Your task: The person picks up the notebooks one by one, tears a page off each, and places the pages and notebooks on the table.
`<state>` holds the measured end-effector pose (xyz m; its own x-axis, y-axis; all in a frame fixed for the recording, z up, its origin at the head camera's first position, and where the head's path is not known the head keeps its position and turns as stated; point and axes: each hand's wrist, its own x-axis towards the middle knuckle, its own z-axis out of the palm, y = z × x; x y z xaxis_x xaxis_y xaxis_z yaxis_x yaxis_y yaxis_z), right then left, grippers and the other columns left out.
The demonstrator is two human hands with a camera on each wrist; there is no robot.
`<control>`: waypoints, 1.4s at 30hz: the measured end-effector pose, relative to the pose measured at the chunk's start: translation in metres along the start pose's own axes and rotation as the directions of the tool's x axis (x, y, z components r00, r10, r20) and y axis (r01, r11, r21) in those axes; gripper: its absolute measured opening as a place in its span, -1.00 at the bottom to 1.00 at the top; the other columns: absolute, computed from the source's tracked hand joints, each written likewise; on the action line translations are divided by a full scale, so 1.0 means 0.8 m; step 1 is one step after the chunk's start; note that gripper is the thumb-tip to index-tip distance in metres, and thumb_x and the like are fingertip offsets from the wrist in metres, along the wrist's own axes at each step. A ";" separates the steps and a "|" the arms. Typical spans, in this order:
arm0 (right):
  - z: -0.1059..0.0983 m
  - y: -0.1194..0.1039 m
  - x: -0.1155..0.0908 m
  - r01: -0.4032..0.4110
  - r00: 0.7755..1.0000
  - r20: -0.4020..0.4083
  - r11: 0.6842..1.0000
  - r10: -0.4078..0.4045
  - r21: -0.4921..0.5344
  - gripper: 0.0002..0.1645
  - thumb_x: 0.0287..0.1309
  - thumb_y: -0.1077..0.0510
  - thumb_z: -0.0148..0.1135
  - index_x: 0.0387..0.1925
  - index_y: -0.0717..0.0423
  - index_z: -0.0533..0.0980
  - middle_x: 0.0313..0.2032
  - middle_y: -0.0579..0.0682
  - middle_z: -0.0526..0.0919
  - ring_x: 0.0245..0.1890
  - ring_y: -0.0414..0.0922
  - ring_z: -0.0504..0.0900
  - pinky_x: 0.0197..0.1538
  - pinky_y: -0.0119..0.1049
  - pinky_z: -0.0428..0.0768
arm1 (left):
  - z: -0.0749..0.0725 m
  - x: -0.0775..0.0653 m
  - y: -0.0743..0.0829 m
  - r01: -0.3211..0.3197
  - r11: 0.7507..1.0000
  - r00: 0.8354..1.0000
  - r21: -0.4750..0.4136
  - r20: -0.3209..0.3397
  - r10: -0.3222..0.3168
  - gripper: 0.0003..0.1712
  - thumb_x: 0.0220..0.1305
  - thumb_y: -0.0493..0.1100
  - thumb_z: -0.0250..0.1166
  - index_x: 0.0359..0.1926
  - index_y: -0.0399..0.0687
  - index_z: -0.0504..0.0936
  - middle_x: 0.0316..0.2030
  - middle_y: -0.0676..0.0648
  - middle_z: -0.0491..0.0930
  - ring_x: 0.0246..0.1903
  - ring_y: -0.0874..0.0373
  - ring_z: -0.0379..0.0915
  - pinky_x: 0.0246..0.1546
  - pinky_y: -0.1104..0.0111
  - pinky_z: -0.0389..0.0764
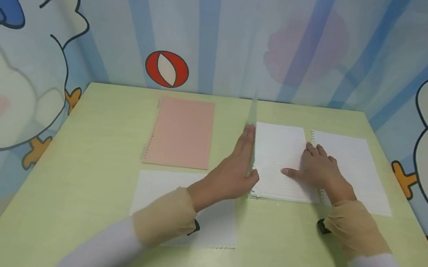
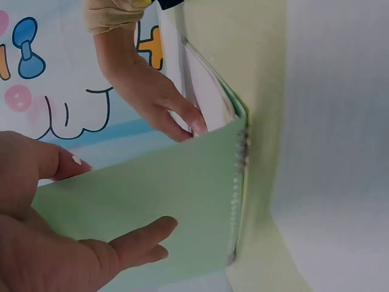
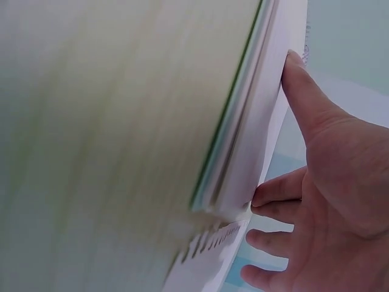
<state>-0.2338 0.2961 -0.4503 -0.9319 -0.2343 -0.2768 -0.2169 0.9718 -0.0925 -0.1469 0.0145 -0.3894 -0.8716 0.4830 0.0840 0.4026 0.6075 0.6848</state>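
A green-covered notebook (image 2: 176, 201) lies open at the right of the middle, its lined white pages (image 1: 278, 150) facing up. My left hand (image 1: 230, 177) holds its cover (image 1: 253, 112) upright, with the thumb on the inner face and the fingers along the outer one. My right hand (image 1: 320, 170) rests at the right edge of the pages, fingers spread, the thumb on the paper. Under and beyond that hand is a loose white sheet (image 1: 365, 174) with a torn, perforated left edge. In the right wrist view the notebook's page edges (image 3: 243, 121) show beside the thumb.
A pink spiral notebook (image 1: 182, 133) lies shut at the back left. Nearer the front, another white sheet (image 1: 208, 229) with a ragged perforated edge lies partly beneath my left forearm. The pale green table (image 1: 62, 203) meets a cartoon-printed wall (image 1: 229, 34) at the back and sides.
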 end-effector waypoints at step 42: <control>-0.012 0.000 -0.031 0.096 0.986 -0.150 0.982 -0.071 0.166 -0.10 0.26 0.17 0.24 0.45 0.55 0.07 0.41 0.59 0.11 0.43 0.44 0.02 0.39 0.43 0.04 | 0.123 0.054 0.004 0.119 0.891 0.989 0.439 0.023 -0.144 -0.09 0.57 0.10 -0.01 0.64 -0.01 -0.31 0.50 -0.53 -0.04 0.38 -0.52 0.06 0.37 0.00 0.38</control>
<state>-0.2135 0.3019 -0.4345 -0.9471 -0.2964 -0.1230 -0.2543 0.9270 -0.2757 -0.1559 0.0993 -0.4545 -0.9138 0.4049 -0.0323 0.3772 0.8755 0.3021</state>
